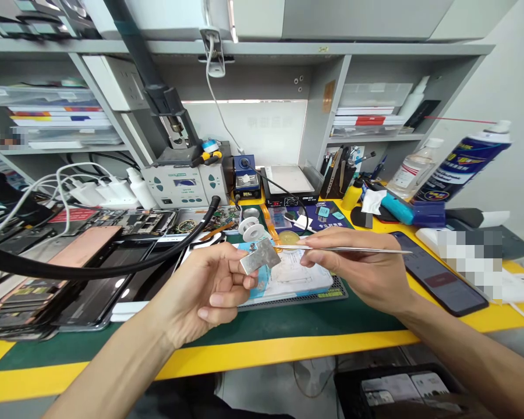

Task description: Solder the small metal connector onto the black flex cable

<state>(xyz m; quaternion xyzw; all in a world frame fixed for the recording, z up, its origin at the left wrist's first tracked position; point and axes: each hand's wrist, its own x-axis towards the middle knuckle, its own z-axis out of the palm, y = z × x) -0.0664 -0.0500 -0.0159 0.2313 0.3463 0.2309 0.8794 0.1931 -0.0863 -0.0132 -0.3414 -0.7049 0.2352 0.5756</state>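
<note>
Nearest, below the front edge of the bench (288, 352), a black bin (347, 387) holds flat white packets or cards; what they are is too blurred to tell.

Above the green mat (332, 326), the left hand (218, 282) pinches a small silvery metal piece (262, 257) between thumb and forefinger, its other fingers curled loosely. The piece is held in the air, just in front of a white sheet with line drawings (297, 276). The right hand (358, 262) grasps slim metal tweezers (375, 251) lengthwise, tips at the edge of the piece; whether they grip it or an orange ribbon (268, 224) just behind, I cannot tell.

The step in hand looks like fine tweezer work on this piece. Any further move there calls for a steady left pinch and light control of the tips.

Farther back, a shallow tray (233, 213) carries small circuit parts and a coppery ring. Beside it are a white spool (251, 230) and a round tin (289, 238) with an amber face. A black tool holder (332, 183) carries several upright tweezers and tools; right of it stands a labelled clear bottle (413, 169), its fill level unclear.

Farthest, shelf compartments hold stacked clear boxes (367, 132), with flat white and red-marked items between them.
</note>
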